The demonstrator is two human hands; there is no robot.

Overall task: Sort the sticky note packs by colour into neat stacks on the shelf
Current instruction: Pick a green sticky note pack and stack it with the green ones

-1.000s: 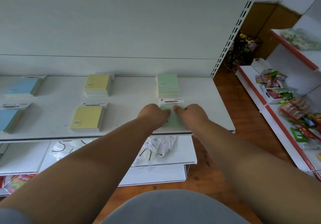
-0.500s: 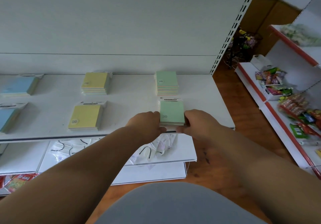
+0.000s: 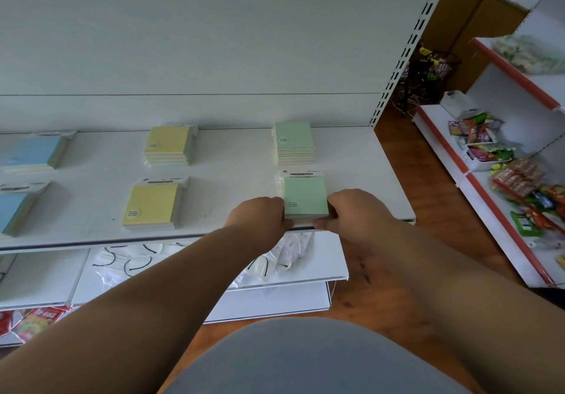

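A front green sticky note pack (image 3: 304, 195) lies near the front edge of the white shelf (image 3: 232, 176). My left hand (image 3: 260, 214) presses its left side and my right hand (image 3: 356, 210) presses its right side, both gripping it. Behind it stands a green stack (image 3: 294, 142). Two yellow stacks, back (image 3: 168, 145) and front (image 3: 152, 207), sit mid-shelf. Blue stacks, back (image 3: 32, 153) and front (image 3: 13, 210), lie at the left.
A lower shelf (image 3: 324, 259) holds clear bags with black-handled items (image 3: 128, 263). Red snack packets (image 3: 33, 321) lie at the bottom left. To the right stands another shelving unit (image 3: 489, 179) with snack packs, across a wooden floor (image 3: 394, 161).
My hands slid off the top of the front green pack toward me and apart, and now hold its left and right sides near the shelf's front edge.
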